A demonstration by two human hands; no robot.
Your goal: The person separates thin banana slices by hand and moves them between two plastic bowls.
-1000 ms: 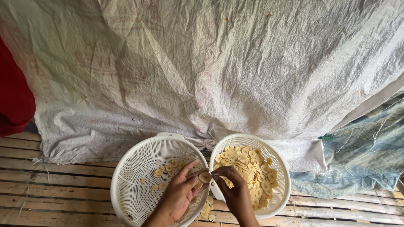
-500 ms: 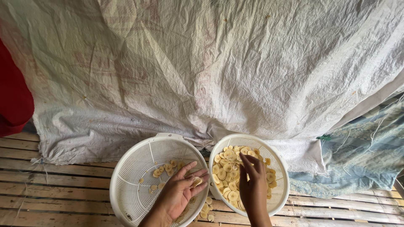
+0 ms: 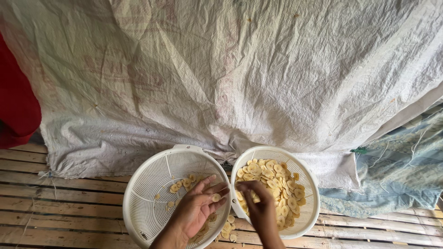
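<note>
Two white perforated plastic baskets sit side by side on a slatted bamboo floor. The left basket [image 3: 147, 193] holds a few pale yellow banana slices [image 3: 182, 183]. The right basket [image 3: 310, 193] is heaped with many slices [image 3: 277, 177]. My left hand [image 3: 196, 210] lies palm up over the left basket's right side, with slices [image 3: 215, 197] resting on its fingers. My right hand [image 3: 258, 205] hovers over the near left part of the right basket, fingers bent down toward the slices; whether it pinches one is hidden.
A large crumpled white woven sheet [image 3: 230, 74] hangs behind the baskets. Red cloth [image 3: 16, 110] shows at the left edge. A blue-green patterned cloth [image 3: 401, 170] lies at the right. Several slices [image 3: 228, 228] lie on the bamboo slats [image 3: 69, 207] between the baskets.
My right hand went from meeting the left hand to reaching into the right basket, then drew back toward its near left side. My left hand stayed palm up with slices.
</note>
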